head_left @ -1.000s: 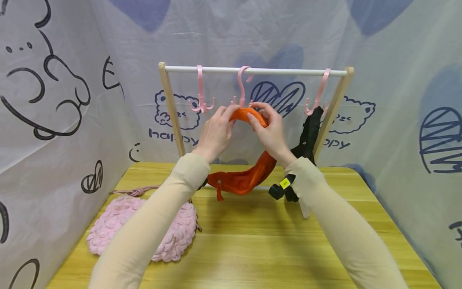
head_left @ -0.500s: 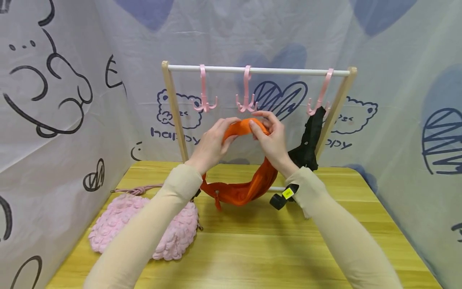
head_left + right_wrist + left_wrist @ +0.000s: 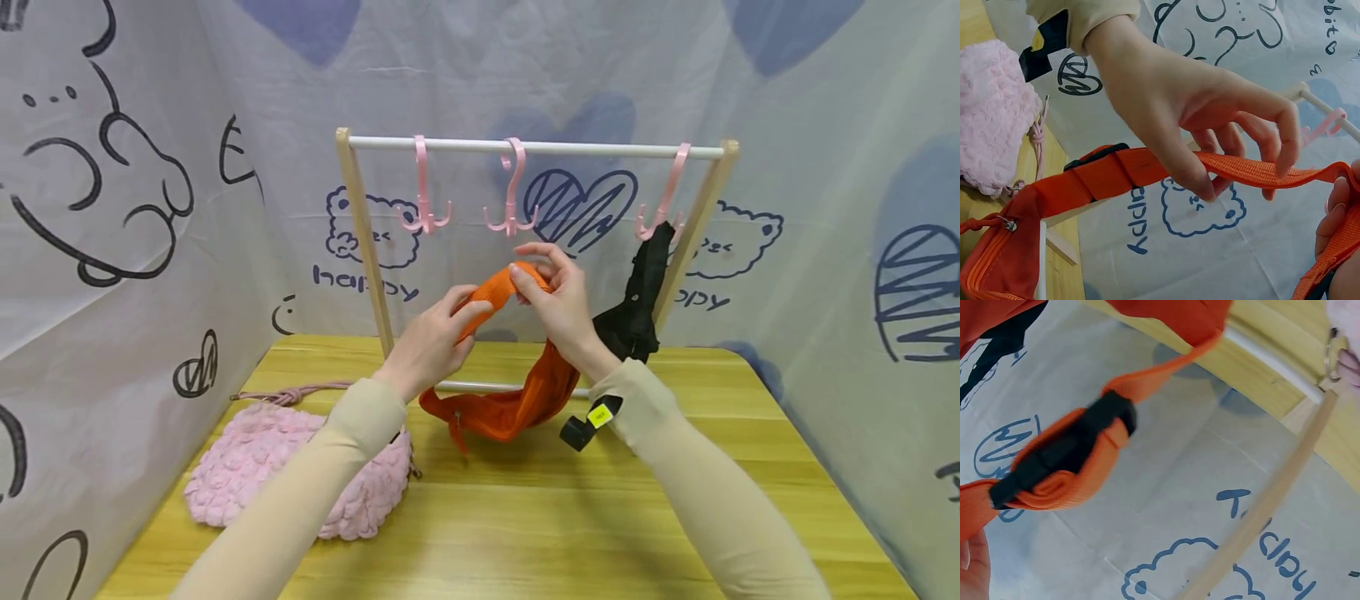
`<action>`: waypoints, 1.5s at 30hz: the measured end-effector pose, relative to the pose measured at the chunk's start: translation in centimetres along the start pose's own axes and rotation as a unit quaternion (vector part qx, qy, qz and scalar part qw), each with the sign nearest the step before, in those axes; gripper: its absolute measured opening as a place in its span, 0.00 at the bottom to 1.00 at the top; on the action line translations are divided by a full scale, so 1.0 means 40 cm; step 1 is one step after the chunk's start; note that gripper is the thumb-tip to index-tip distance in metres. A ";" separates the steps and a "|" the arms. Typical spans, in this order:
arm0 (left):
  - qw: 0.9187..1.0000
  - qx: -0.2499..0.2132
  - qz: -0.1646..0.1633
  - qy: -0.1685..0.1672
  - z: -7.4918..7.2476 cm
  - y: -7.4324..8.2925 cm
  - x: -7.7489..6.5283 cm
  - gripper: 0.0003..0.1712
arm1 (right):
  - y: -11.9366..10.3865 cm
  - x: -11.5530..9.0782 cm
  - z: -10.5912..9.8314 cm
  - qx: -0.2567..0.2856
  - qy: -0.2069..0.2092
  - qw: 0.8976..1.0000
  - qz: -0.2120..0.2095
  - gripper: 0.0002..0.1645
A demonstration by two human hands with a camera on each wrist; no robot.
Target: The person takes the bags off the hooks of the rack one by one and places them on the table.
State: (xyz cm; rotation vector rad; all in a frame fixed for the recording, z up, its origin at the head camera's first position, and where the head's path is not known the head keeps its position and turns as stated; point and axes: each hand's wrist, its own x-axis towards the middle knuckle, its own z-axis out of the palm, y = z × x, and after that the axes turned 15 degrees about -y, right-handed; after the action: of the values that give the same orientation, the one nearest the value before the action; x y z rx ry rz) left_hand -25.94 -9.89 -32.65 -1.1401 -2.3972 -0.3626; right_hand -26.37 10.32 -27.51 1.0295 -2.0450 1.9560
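here, left hand (image 3: 429, 340) and right hand (image 3: 561, 305) raised, pinching an orange strap (image 3: 497, 290)

The head view looks forward and down across the tabletop (image 3: 540, 521) and garment rack (image 3: 600, 149). Both wrist views, steeply rolled, face the printed backdrop (image 3: 1166, 475) from close beside the orange waist bag (image 3: 510, 412), which they share, like the pink handbag (image 3: 251, 454), with the head view.

The orange bag (image 3: 501, 415) hangs in a loop below the middle pink hook (image 3: 512, 218), ribbed strap (image 3: 495, 290) arching at the top, black buckle (image 3: 1060, 453) along it, soft body sagging in a curve, zip pull (image 3: 457, 435) dangling
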 end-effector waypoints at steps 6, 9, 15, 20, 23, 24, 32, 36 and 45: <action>0.999 0.026 0.017 -0.007 0.025 -0.001 -0.042 0.27 | 0.004 -0.011 0.005 0.001 0.000 1.000 0.014 0.18; 0.998 0.054 0.024 -0.025 0.036 -0.002 -0.063 0.28 | 0.002 -0.015 0.007 0.007 0.001 1.000 0.023 0.18; 0.992 0.096 0.009 -0.083 0.063 -0.005 -0.114 0.27 | -0.005 -0.023 0.008 0.030 0.001 0.999 0.038 0.17; 0.992 0.071 -0.005 -0.100 0.086 -0.014 -0.146 0.21 | -0.006 -0.028 0.010 0.050 0.005 0.998 0.040 0.16; 0.993 0.045 0.003 -0.105 0.098 -0.018 -0.156 0.16 | -0.004 -0.030 0.012 0.062 0.011 0.997 0.035 0.15; 0.994 0.039 0.005 -0.107 0.101 -0.019 -0.160 0.15 | -0.003 -0.031 0.013 0.068 0.013 0.997 0.034 0.15; 0.988 0.022 -0.031 -0.150 0.113 -0.012 -0.191 0.13 | -0.001 -0.035 0.018 0.079 0.018 0.996 0.035 0.17; 0.983 0.023 -0.056 -0.171 0.111 -0.005 -0.201 0.13 | 0.000 -0.036 0.018 0.077 0.020 0.996 0.040 0.13; 0.979 0.013 -0.076 -0.190 0.115 0.008 -0.230 0.22 | 0.000 -0.038 0.023 0.085 0.035 0.995 0.043 0.11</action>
State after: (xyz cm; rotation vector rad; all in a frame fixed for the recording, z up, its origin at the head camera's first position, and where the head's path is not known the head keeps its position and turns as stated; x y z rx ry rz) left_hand -21.94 -13.82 -41.28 -1.0970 -2.8228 -0.1721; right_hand -24.89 10.03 -28.44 0.9013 -1.9442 2.2102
